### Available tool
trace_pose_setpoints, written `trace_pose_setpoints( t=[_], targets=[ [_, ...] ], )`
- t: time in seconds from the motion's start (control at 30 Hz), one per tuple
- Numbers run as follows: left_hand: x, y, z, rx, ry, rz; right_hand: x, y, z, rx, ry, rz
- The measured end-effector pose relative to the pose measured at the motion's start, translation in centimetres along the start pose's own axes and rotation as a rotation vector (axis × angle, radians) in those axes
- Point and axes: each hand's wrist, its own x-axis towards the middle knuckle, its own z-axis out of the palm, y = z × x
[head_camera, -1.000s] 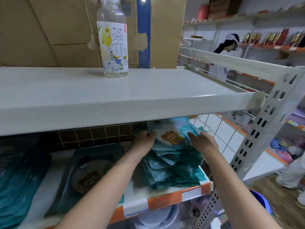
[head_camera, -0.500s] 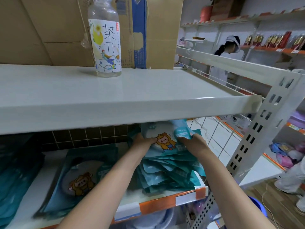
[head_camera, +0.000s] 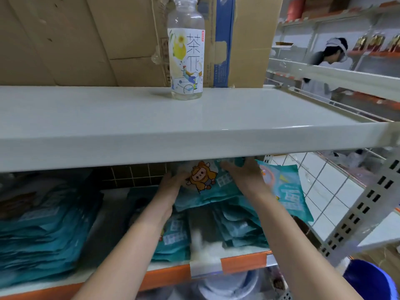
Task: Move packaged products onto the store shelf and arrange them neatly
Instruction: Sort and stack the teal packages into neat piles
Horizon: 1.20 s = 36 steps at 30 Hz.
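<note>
Both hands are under the upper shelf (head_camera: 194, 135): left hand (head_camera: 173, 180) and right hand (head_camera: 244, 174) each grip a side of a teal cartoon packet (head_camera: 205, 180), apparently lifted above the blurry teal stack (head_camera: 238, 228) on the lower shelf (head_camera: 244, 262).

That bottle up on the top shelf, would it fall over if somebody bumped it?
Probably, yes. The bottle stands upright, tall and narrow on a small base, so a bump near its top could tip it. It looks like clear plastic, so it likely would not shatter. Its body is round, so once down it might roll along the smooth white shelf. How full it is, I cannot tell.
</note>
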Motion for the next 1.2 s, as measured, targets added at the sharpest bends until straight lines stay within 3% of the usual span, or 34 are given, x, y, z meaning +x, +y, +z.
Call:
trace_pose_setpoints(
  t=[0.23,0.53,0.8,0.97,1.1,1.2],
  targets=[
    [-1.2,-2.2,-9.5,0.034,0.101,0.115,-2.9,2.4,8.4,0.154,-0.276,0.068],
    [-2.3,-5.1,-13.6,0.122,0.184,0.271,-5.8,4.0,13.5,0.326,-0.285,0.087],
    [-1.5,-6.3,-14.0,0.239,0.161,0.328,-6.5,4.4,14.3,0.194,-0.322,0.075],
    [-0.3,-5.6,-14.1,0.299,0.212,0.219,-5.4,4.8,14.3,0.008,-0.263,0.06],
    [0.6,-7.1,-14.6,0.342,0.172,0.012,-5.3,6.5,15.0,-0.125,-0.297,0.146],
    [1.1,-8.4,-15.1,0.372,0.15,-0.05,-5.3,7.9,15.5,-0.299,-0.312,0.134]
  ],
)
